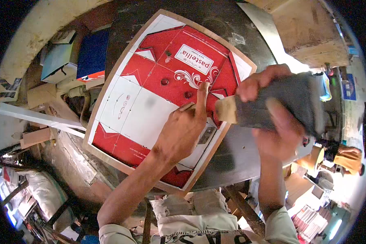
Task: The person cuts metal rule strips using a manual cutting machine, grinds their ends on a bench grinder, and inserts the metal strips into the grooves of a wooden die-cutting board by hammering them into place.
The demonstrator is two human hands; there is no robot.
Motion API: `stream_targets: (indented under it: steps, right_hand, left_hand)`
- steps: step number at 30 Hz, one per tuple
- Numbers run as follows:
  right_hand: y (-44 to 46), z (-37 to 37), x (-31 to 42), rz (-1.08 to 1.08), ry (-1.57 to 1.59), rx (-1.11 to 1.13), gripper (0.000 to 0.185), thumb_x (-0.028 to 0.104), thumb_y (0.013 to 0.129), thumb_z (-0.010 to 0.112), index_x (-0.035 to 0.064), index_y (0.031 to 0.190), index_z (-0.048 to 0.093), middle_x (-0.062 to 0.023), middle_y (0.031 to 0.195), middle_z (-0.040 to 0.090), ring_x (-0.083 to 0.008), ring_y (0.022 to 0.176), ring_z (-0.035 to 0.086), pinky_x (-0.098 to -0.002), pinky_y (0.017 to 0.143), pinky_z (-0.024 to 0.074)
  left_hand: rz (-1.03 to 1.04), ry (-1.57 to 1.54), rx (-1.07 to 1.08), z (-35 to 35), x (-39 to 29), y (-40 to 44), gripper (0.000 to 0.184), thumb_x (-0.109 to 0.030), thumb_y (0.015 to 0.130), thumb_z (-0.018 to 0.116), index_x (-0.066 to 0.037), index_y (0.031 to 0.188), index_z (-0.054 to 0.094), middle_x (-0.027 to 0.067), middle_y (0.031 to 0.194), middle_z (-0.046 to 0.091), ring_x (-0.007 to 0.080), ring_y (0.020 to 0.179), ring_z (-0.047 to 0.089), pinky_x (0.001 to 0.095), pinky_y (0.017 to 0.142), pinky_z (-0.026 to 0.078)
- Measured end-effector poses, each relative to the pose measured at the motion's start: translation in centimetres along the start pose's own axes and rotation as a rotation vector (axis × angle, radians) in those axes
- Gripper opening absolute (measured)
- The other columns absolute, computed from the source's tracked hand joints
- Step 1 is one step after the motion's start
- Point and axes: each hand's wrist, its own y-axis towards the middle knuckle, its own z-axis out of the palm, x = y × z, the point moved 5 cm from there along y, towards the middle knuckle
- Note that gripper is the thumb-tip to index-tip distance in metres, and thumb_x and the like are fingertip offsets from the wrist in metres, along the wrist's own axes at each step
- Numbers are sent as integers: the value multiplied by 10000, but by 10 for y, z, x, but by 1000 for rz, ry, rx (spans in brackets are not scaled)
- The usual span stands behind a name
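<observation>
On the red-and-white die-cut carton sheet (146,122) in front of you, the white label (194,59) carried the brand name "pastellia", with a smaller line beside it too fine for you to read. Tiny white print on the sheet's red panels (118,147) was likewise illegible. Large dark letters (186,239), cut off below, crossed your light shirt (199,223); an S stood out.

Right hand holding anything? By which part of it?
The right hand holds a dark block, apparently by its near side; motion blur hides the exact grip.
</observation>
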Motion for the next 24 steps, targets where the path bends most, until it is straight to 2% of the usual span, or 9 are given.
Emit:
stream_targets:
  steps: [6, 7, 9, 13, 15, 17, 19, 21, 24]
  right_hand:
    - [-15, 7, 0, 81, -197, -38, 447, 272, 759, 695, 41, 1058, 456, -114, 909, 547, -219, 886, 536, -388, 853, 414]
    - [-16, 14, -13, -26, 36, 6, 427, 264, 775, 682, 32, 1057, 462, -122, 917, 550, -219, 892, 538, -388, 865, 416]
    - [-16, 18, -10, -134, 273, 33, 407, 256, 792, 669, 23, 1057, 467, -130, 926, 554, -220, 898, 540, -388, 876, 419]
    - [-14, 4, 10, -37, 100, -186, 412, 240, 777, 657, 16, 1058, 456, -143, 954, 520, -240, 913, 515, -396, 881, 411]
    - [-17, -5, 13, 7, 67, -239, 414, 237, 773, 654, 14, 1058, 454, -146, 960, 511, -246, 917, 509, -398, 883, 408]
    - [-18, -7, 21, 26, 35, -152, 406, 247, 767, 649, 22, 1048, 461, -141, 957, 510, -255, 924, 504, -414, 903, 402]
    - [-19, -1, 31, 52, 41, -47, 382, 255, 766, 638, 37, 1031, 471, -128, 947, 507, -262, 924, 501, -435, 926, 397]
    - [-13, 4, 40, 29, 95, 93, 359, 249, 770, 633, 43, 1022, 480, -115, 925, 503, -258, 904, 498, -442, 916, 405]
    - [-12, 15, 20, -241, -278, 22, 352, 272, 815, 659, 51, 1023, 480, -85, 919, 512, -215, 848, 509, -389, 765, 424]
  left_hand:
    - [78, 20, -68, 3, 2, 0, 959, 75, 661, 609, 188, 1461, 90, 255, 771, 629, 377, 809, 654, 411, 763, 556]
    - [80, 22, -81, 3, 1, 2, 959, 75, 661, 609, 188, 1461, 90, 255, 771, 629, 377, 809, 654, 411, 763, 556]
    - [-18, -14, 28, 7, 4, 0, 957, 111, 672, 580, 132, 1491, 86, 290, 905, 635, 393, 863, 659, 423, 810, 552]
    - [-26, -176, -66, 1, 10, -11, 934, 106, 744, 598, 33, 1531, 100, 301, 1090, 613, 414, 988, 641, 449, 892, 528]
    - [-174, -398, -168, -22, 12, -27, 934, 36, 797, 671, -47, 1547, 121, 278, 1211, 580, 422, 1096, 602, 474, 951, 497]
    - [-322, -234, -240, -38, 11, -56, 723, -18, 803, 717, -15, 1419, 338, 247, 1142, 602, 399, 1077, 608, 465, 915, 501]
    - [-433, -217, -112, -32, 17, -83, 565, -27, 817, 708, -3, 1307, 427, 231, 1088, 607, 392, 1025, 616, 467, 871, 503]
    - [-425, -229, -111, -23, 7, -104, 528, -27, 822, 700, 1, 1281, 440, 224, 1067, 608, 390, 1003, 614, 465, 858, 499]
    - [-415, -290, -108, -9, -3, -119, 492, -23, 825, 688, 6, 1255, 452, 213, 1032, 608, 389, 970, 608, 464, 841, 491]
